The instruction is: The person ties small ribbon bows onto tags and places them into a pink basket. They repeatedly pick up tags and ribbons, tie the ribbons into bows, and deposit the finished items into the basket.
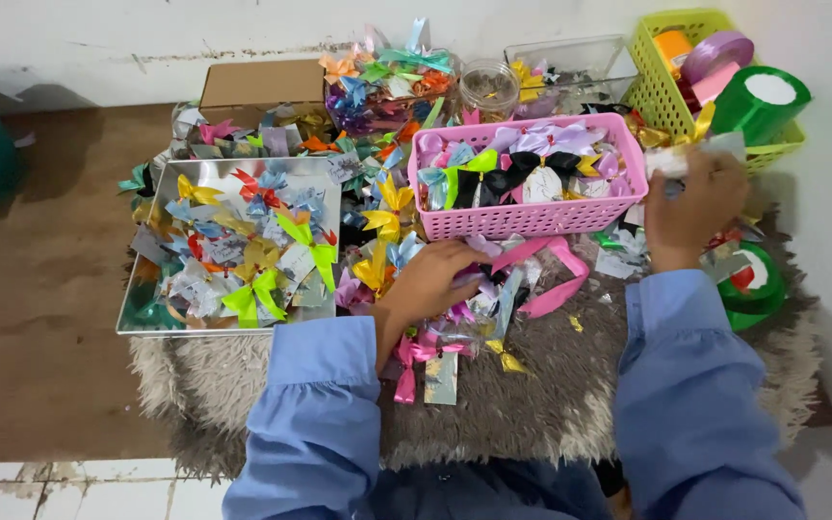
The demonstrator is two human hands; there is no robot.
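Left hand [430,279] rests palm-down on the loose pile of small ribbon bows in clear wrappers [464,327] on the shaggy grey rug [532,404], fingers curled into the pile; can't tell which piece they pinch. Right hand [690,207] is raised beside the pink plastic mesh basket [532,220], fingers pinched on a small pale packet [671,162], blurred. Bows look featherlight, soft and crushable, film slippery. Best grip is probably the wrapper edge or centre knot, not the loops.
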